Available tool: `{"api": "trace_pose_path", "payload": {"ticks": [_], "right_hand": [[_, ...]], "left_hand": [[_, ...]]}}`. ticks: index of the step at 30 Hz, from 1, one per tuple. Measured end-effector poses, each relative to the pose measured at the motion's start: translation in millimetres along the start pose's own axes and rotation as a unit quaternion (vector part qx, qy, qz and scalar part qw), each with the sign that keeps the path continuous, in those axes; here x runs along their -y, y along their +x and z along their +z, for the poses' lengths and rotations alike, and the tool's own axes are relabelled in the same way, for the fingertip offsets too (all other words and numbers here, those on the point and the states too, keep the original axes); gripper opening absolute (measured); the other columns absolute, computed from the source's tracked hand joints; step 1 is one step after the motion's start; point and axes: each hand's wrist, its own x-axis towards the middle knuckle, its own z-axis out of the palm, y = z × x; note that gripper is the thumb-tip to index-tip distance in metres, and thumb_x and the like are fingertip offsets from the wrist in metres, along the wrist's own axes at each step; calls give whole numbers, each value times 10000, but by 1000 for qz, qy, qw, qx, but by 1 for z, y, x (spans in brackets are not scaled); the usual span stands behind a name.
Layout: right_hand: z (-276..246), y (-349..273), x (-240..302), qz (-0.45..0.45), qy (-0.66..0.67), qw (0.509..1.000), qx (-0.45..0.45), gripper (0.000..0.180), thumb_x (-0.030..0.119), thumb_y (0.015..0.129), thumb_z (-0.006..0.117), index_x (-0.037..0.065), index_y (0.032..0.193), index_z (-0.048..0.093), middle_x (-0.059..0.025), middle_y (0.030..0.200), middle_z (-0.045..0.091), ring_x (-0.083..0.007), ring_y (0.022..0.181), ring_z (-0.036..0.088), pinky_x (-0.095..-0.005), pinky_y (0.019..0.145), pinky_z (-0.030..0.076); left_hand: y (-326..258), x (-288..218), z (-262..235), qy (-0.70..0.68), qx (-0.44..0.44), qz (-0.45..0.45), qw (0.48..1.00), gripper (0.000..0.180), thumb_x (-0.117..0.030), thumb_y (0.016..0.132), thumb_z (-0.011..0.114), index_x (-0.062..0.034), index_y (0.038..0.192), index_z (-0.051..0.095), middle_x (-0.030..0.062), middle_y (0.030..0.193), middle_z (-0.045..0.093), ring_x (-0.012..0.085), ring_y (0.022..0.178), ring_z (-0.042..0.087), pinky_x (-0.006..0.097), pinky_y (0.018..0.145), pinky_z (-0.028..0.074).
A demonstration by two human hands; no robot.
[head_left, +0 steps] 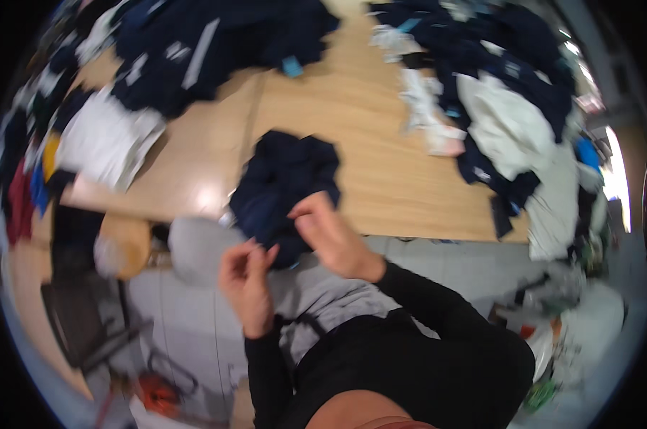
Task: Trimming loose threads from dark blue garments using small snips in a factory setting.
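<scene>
1. Wooden table (pixel 380 164) fills the middle of the head view, its pale top bending with the lens and its near edge running across just above the person's hands.
2. On the table lies a dark navy garment (pixel 284 186), crumpled, with its lower part hanging over the near edge toward the person.
3. The right hand (pixel 330 236) sits at the garment's lower right corner, fingers bent together and pinched on the cloth there.
4. The left hand (pixel 246 275) is just below the garment's hanging hem, thumb and fingertips drawn together; blur hides whether they hold a fold of cloth or a thread, so I cannot tell what they grip.
5. Both forearms wear black sleeves (pixel 423 300) and rise from the lower edge, over a grey cloth (pixel 323 297) at the person's front.
6. At the far left of the table a heap of dark clothes (pixel 209 43) lies, with a stack of white folded cloth (pixel 105 143) near it.
7. On the right side a larger pile of dark and white clothes (pixel 502 107) spreads along the table and spills over its end.
8. Below the table, to the left, a dark chair (pixel 80 314) stands on the pale floor (pixel 187 322), and an orange object (pixel 155 393) lies near the lower edge.
</scene>
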Motion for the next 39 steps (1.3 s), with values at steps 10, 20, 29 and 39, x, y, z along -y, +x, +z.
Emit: {"api": "trace_pose_path", "payload": {"ticks": [10, 20, 29, 39], "right_hand": [[24, -12, -4, -118, -129, 984, -36, 325, 75, 875, 874, -15, 1107, 664, -120, 898, 711, -233, 713, 693, -328, 634, 554], [31, 2, -6, -279, -214, 935, -51, 341, 46, 794, 902, -19, 1046, 681, -148, 896, 729, -314, 718, 708, -369, 589, 535], [33, 9, -15, -332, -226, 912, -77, 321, 69, 815, 896, -10, 1058, 701, -119, 864, 725, -275, 674, 676, -355, 566, 493], [35, 13, -24, -370, -261, 889, -65, 306, 67, 820, 898, -10, 1056, 719, -123, 865, 723, -249, 646, 639, -335, 552, 453]], "left_hand": [[1, -11, 5, -73, 19, -43, 996, 120, -70, 1085, 657, 29, 1128, 606, 144, 1272, 619, 163, 1061, 700, 376, 1032, 623], [-3, -19, 1, 28, 37, -36, 998, 112, -101, 1102, 641, 3, 1126, 608, 124, 1316, 662, 138, 1072, 701, 303, 994, 598], [-3, -15, 3, 21, 20, -18, 999, 108, -62, 1079, 669, 17, 1132, 618, 109, 1240, 672, 93, 995, 687, 259, 924, 547], [-5, -16, 0, 50, 30, -11, 998, 85, -45, 1078, 662, 11, 1128, 623, 112, 1245, 674, 81, 1004, 665, 261, 919, 552]]}}
